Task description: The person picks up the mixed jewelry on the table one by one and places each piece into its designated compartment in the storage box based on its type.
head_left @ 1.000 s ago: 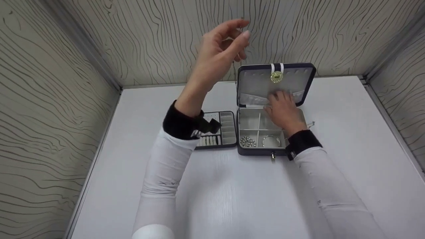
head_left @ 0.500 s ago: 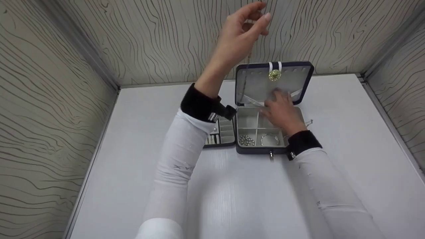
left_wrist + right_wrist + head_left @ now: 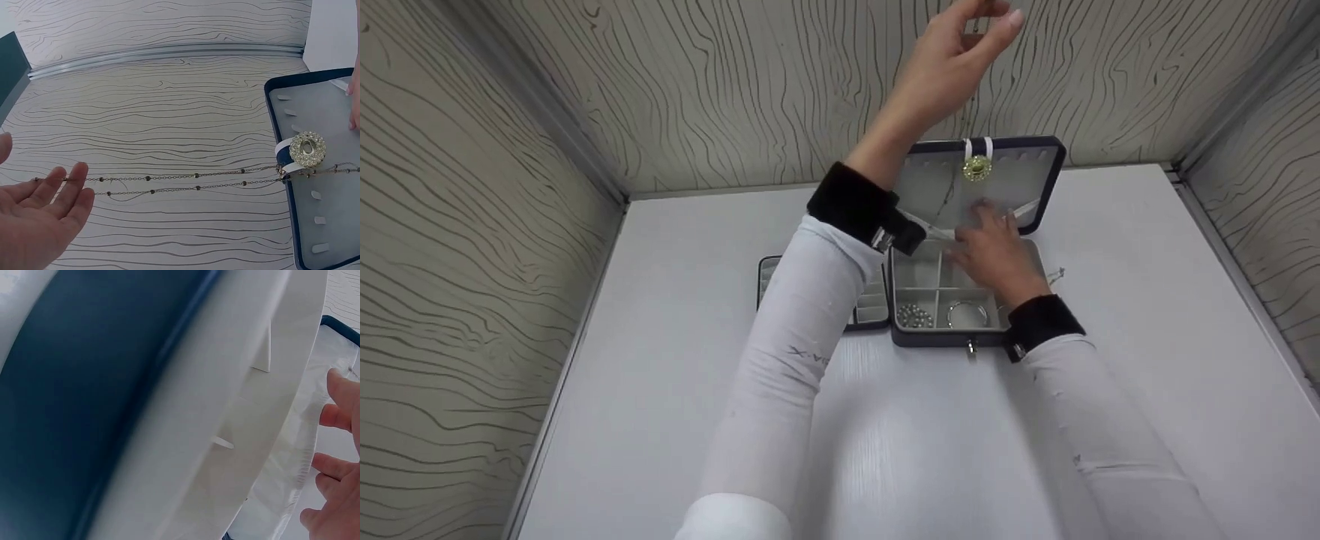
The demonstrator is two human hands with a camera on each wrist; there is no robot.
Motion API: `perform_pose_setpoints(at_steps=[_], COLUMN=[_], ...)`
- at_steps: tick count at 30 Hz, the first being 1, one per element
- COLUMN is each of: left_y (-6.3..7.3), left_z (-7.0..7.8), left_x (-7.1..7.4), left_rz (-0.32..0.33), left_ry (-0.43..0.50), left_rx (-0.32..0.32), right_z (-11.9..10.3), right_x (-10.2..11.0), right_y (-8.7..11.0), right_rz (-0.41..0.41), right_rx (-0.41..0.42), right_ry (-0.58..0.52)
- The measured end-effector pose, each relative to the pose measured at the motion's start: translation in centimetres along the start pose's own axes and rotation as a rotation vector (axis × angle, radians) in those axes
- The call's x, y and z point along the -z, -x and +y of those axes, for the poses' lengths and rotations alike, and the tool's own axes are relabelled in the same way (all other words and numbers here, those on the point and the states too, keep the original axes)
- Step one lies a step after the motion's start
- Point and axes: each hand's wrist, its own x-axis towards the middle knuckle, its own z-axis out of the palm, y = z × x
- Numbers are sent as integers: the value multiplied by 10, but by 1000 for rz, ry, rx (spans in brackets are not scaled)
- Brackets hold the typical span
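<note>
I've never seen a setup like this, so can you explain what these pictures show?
There's no machine here, just a person's bare left hand and right hand. One picture is taken from the head, looking forward and down; the other two from each wrist. On the white table sit an open jewelry box and, left of it, a tray partly hidden by the left sleeve. The box holds beads and a bracelet. The left hand holds up a necklace, which hangs in front of the raised lid; the right hand is at the lid's inner pocket.
</note>
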Motion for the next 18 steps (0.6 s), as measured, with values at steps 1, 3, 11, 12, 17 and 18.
perform_pose_setpoints(at_steps=[1, 3, 11, 12, 17, 18], left_y=[-1, -1, 3, 5, 17, 20], left_z=[0, -1, -27, -32, -56, -60], left_x=[0, 0, -6, -8, -17, -18], left_rz=[0, -1, -23, -25, -31, -32], left_ry=[-2, -9, 9, 15, 51, 64], left_rx=[7, 13, 48, 60, 123, 139], right_z=[0, -1, -4, -4, -5, -5], right_x=[0, 0, 0, -1, 0, 0], right_y=[0, 0, -1, -1, -1, -1], right_rz=[2, 5, 2, -3, -25, -30], right_rx=[1, 0, -3, -6, -14, -17], right_ry=[-2, 1, 23, 20, 19, 20])
